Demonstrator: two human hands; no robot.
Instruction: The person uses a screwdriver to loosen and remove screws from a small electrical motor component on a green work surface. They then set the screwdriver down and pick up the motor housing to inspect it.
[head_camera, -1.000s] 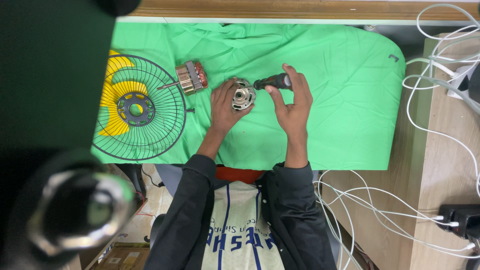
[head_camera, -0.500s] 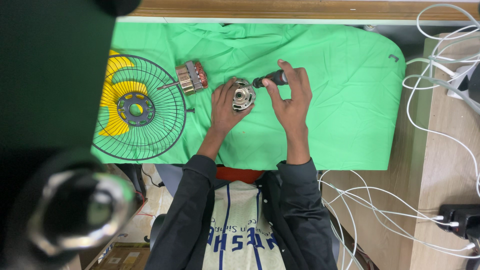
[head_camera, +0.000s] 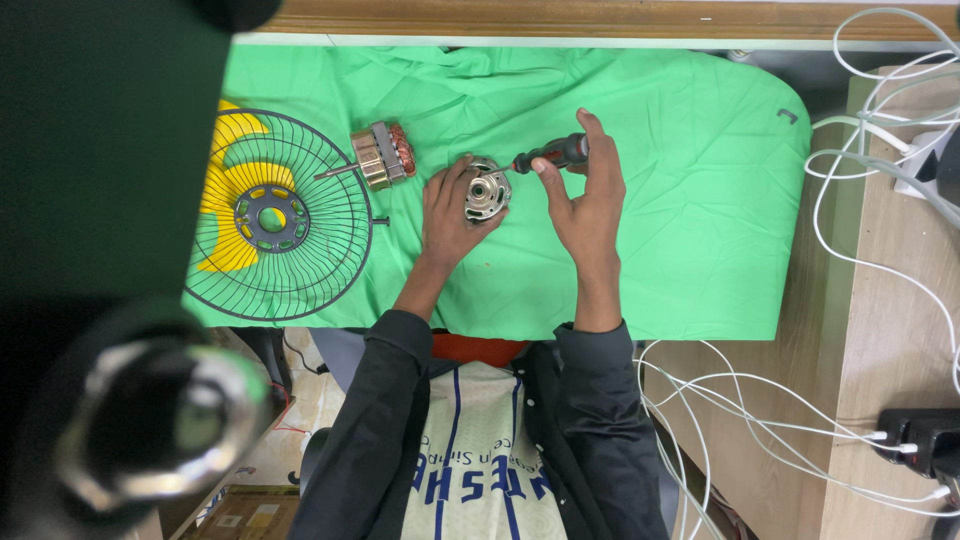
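Two hands at work on one item: my left hand (head_camera: 448, 215) cups and steadies a small round metal motor housing (head_camera: 487, 190) lying on the green cloth (head_camera: 680, 200) near the middle of the table; my right hand (head_camera: 585, 195) pinches a screwdriver (head_camera: 548, 155) with a dark handle and red collar, thumb and forefinger closed on the grip, the other fingers raised, tip aimed at the housing's upper right rim. To do this well, I judge that the blade should sit square in the screw and the housing be pressed flat so it cannot spin. Housing: silver-grey, cast, with a central bearing hole and openings around it. Nearby: copper-wound stator (head_camera: 380, 155), wire fan guard (head_camera: 285, 215) over yellow blades (head_camera: 228, 185).
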